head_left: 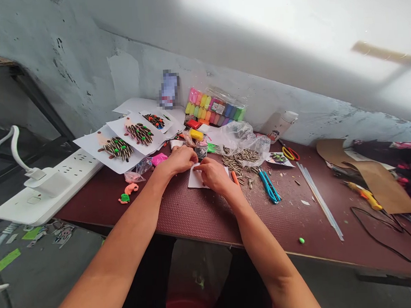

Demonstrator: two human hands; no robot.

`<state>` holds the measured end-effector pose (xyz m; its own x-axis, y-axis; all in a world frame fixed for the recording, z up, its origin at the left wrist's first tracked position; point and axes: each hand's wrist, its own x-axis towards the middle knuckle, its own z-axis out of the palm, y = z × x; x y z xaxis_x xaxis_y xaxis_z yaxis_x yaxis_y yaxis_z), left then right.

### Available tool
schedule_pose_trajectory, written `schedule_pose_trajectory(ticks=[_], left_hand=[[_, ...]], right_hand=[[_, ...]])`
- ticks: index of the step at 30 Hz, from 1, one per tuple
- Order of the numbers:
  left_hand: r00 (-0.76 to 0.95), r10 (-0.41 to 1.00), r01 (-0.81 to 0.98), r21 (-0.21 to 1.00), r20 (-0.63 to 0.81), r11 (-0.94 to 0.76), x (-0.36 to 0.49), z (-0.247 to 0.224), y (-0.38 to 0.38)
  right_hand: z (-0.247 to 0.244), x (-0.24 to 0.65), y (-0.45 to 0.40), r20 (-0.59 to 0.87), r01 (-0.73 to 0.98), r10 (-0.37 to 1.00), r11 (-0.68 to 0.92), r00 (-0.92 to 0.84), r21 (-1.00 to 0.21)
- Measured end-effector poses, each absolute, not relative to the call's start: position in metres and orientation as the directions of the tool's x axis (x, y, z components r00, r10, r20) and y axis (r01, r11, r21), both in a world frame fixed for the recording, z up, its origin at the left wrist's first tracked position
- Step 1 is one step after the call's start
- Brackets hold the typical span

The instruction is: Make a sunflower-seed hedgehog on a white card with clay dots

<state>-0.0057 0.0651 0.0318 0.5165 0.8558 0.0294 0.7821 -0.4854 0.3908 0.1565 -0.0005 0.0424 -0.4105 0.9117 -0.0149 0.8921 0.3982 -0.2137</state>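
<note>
My left hand (pixel 182 160) is bent over the far left edge of a small white paper card (pixel 196 179), its fingers drawn together. What they pinch, if anything, is hidden. Over the same card lies my right hand (pixel 213 173), fingertips on the paper and one finger stretched toward the left hand. Beyond the hands are a yellow clay block (pixel 196 135) and a bright green piece (pixel 211 147). Striped sunflower seeds (pixel 238 163) are heaped right of the right hand, partly under a clear plastic bag (pixel 249 145). A pink clay lump (pixel 159 159) sits beside my left wrist.
At left, seed-covered hedgehog pictures (pixel 117 149) lie near a white power strip (pixel 48 185). Colored clay packs (pixel 215 107) lean on the wall. Rightward are a blue utility knife (pixel 269 186), scissors (pixel 290 153), clear glue sticks (pixel 320 201) and a yellow glue gun (pixel 366 195) with its cord.
</note>
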Motion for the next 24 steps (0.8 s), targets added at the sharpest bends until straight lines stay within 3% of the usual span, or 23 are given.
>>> schedule_pose_trajectory(ticks=[12,24], left_hand=[[0.516,0.856,0.788,0.38,0.023,-0.485,-0.005,0.0318,0.0655],[0.519,0.855,0.783,0.392,0.016,-0.483,-0.0069,0.0308,0.0674]], right_hand=[[0.0486,0.1542,-0.0047,-0.039,0.887,0.891,0.445,-0.452,-0.122],[0.048,0.1562,-0.0038,-0.027,0.875,0.878,0.472,-0.477,-0.106]])
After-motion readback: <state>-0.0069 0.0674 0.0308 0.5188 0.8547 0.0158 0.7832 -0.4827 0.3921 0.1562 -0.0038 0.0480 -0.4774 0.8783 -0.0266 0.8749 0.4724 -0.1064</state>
